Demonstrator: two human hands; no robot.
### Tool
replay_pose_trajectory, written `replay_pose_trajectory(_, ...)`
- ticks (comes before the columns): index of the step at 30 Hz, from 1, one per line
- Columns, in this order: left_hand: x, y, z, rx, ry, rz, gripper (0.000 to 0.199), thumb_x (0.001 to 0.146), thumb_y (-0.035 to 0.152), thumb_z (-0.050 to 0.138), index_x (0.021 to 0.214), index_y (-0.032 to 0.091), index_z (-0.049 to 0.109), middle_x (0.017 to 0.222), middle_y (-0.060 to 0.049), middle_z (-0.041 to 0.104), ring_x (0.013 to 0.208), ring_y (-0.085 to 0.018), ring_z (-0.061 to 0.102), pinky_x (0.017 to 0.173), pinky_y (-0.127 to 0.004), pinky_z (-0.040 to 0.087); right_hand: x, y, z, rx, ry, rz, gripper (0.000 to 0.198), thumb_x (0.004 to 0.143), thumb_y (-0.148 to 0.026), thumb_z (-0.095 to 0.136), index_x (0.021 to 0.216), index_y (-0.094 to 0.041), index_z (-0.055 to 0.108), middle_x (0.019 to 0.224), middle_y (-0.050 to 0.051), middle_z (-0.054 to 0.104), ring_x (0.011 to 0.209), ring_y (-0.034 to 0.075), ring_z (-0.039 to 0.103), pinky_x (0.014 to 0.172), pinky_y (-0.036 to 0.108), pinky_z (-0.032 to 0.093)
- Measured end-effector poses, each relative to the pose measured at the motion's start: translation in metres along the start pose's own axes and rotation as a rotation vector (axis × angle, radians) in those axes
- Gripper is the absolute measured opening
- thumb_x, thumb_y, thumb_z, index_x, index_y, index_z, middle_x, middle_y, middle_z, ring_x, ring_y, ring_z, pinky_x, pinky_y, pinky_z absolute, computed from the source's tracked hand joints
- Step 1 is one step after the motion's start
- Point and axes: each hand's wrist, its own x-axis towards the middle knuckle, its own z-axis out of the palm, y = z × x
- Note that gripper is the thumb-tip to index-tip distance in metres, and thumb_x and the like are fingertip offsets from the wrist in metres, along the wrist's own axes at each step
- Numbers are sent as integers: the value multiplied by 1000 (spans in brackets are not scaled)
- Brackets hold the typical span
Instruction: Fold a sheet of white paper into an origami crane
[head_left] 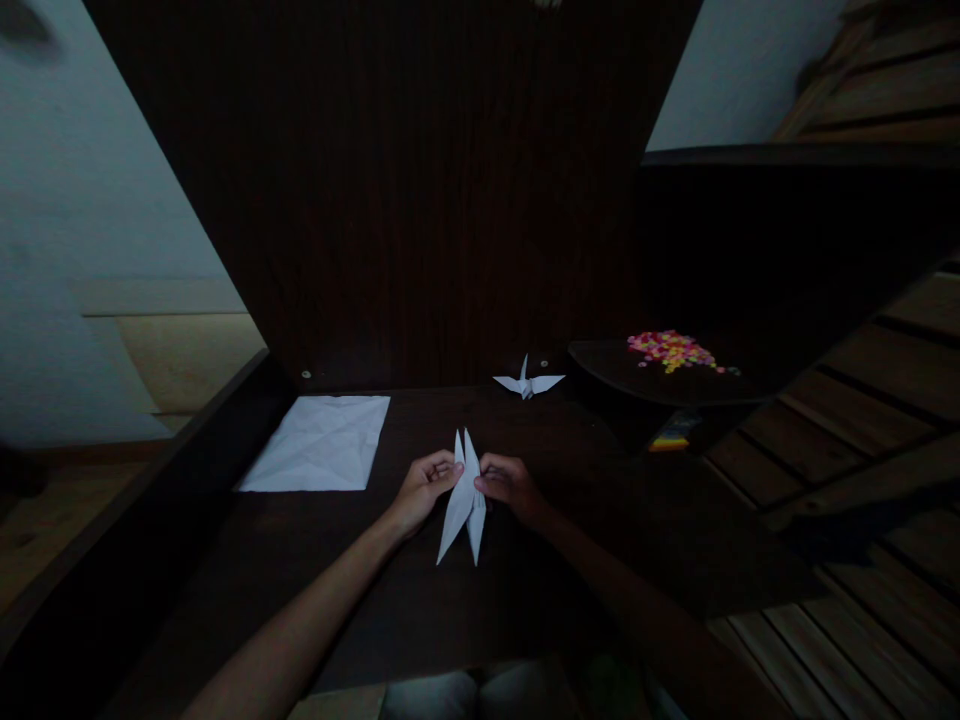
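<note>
Between my two hands is a folded white paper origami piece (459, 505), with two narrow points at its top and two longer points at its bottom. My left hand (429, 488) pinches its left edge, thumb on the front face. On the opposite edge, my right hand (512, 487) grips the folds with thumb and bent fingers. Past my hands, a finished white paper crane (527, 384) stands with its wings spread. A creased, flat sheet of white paper (319, 443) lies to the left of my hands.
Everything rests on a dark wooden desk (360, 590) with a raised left side panel (142, 530) and a tall back panel (420, 200). At right, a rounded shelf (600, 362) carries a pile of small colourful pieces (673, 350). A yellow-orange item (670, 441) sits beneath it.
</note>
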Motion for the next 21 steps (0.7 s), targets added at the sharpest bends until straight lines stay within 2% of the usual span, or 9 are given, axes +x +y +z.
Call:
replay_pose_trajectory(4, -2, 3, 2, -20, -19, -38, 33, 68, 43, 73, 73, 13, 61, 64, -1, 61, 56, -12, 54, 55, -21, 41, 1, 0, 0, 24, -33, -21, 33, 74, -47, 65, 66, -17, 56, 51, -2, 58, 41, 10, 51, 41, 21, 38)
replay_pose_trajectory(8, -2, 3, 2, -11, -19, -72, 36, 65, 45, 75, 73, 12, 62, 61, 0, 59, 53, -11, 52, 52, -20, 39, 5, 3, -2, 82, 31, 6, 32, 76, -46, 64, 68, -16, 57, 47, -3, 56, 37, 9, 49, 37, 19, 37)
replay_pose_trajectory(15, -2, 5, 6, -42, -54, -41, 36, 64, 44, 77, 76, 13, 63, 59, 0, 61, 50, -10, 52, 51, -19, 39, 7, 4, -4, 217, 71, 32, 29, 70, -38, 72, 82, -16, 56, 63, -2, 61, 39, 7, 52, 34, 17, 38)
replay_pose_trajectory(21, -5, 7, 7, -83, -129, -44, 33, 70, 41, 73, 84, 14, 63, 68, -3, 67, 56, -13, 60, 55, -22, 45, 9, 5, -7, 286, 46, 83, 36, 69, -33, 72, 98, -16, 58, 68, -2, 61, 40, 8, 54, 33, 17, 38)
